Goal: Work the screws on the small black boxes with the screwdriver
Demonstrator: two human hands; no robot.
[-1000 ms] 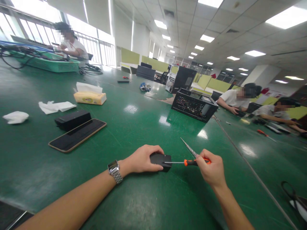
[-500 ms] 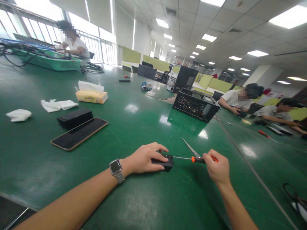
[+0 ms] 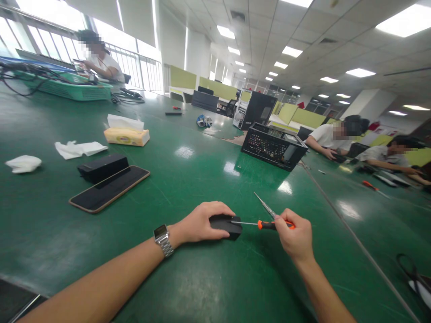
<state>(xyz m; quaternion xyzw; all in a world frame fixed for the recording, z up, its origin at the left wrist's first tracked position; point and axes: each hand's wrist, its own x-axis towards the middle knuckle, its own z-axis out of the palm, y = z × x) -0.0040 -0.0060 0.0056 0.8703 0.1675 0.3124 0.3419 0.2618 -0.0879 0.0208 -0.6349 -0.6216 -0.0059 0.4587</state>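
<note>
My left hand [image 3: 202,223] grips a small black box [image 3: 232,231] by its sides, thumb nearer me and fingers on the far side. Closed around the orange-and-black handle of a screwdriver [image 3: 266,224] is my right hand [image 3: 296,235]. Its thin shaft points left, and the tip appears to be at the upper face of the box; whether it sits in a screw is too small to tell. A slim pair of metal tweezers [image 3: 265,205] lies on the green table just beyond the screwdriver, its near end hidden by my right hand.
To the left are a phone [image 3: 109,188], a long black case [image 3: 103,167], crumpled tissues [image 3: 81,149] and a tissue pack [image 3: 127,137]. A black computer case [image 3: 274,146] stands ahead. Another screwdriver [image 3: 370,185] lies far right, near two co-workers. A cable basket [image 3: 77,92] is far left.
My right hand and the screwdriver have moved left, the tip passing from the box's right end to over its upper face. The left fingers have shifted off the top toward the far side.
</note>
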